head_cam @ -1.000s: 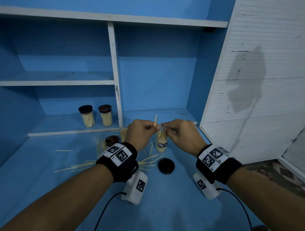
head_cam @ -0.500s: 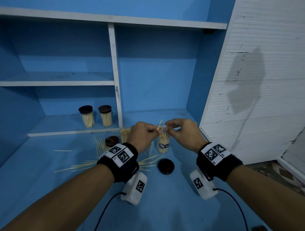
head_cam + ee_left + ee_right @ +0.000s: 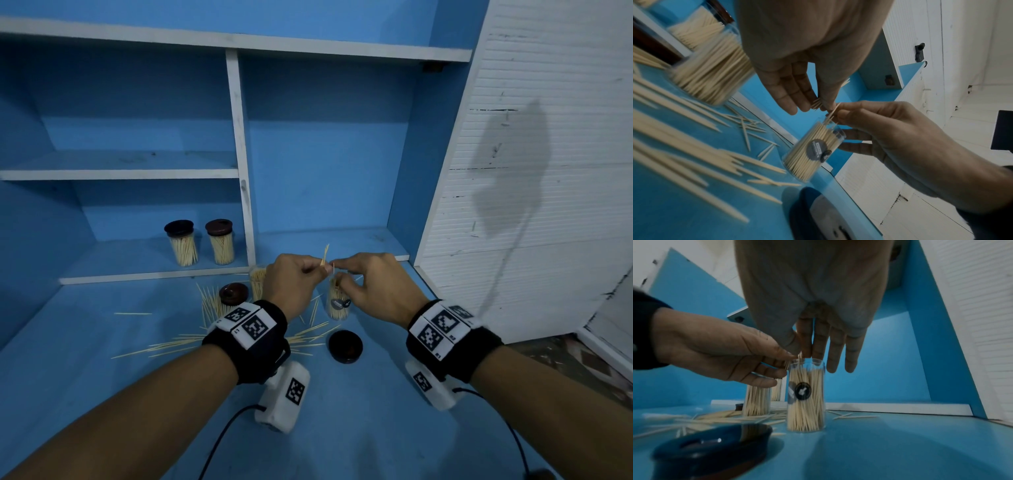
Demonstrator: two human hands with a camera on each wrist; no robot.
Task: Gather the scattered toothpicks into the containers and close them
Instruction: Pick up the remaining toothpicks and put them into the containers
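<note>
The step in hand is judged to be feeding single toothpicks into the open labelled container (image 3: 339,301). The left hand (image 3: 291,284) pinches a small bunch of toothpicks (image 3: 324,255), tips up, directly above the container mouth; the right hand (image 3: 380,287) pinches one toothpick (image 3: 833,112) between thumb and forefinger, its other fingers extended behind the container rim. To do this well, keep the stick vertical, lower its point inside the rim before letting go, and take one stick at a time so none catches on the packed tips. The labelled container stands upright on the blue surface (image 3: 376,428) and is nearly full. A second open container (image 3: 257,281), also well filled, stands at 9 o'clock from it, partly hidden by the left hand. Two lidded containers (image 3: 200,243) at 10 o'clock on the low shelf hold toothpicks and are closed. Loose toothpicks (image 3: 178,346) remain spread at 8 o'clock. One dark lid (image 3: 345,346) lies at 6 o'clock, another lid (image 3: 233,293) at 9 o'clock.
</note>
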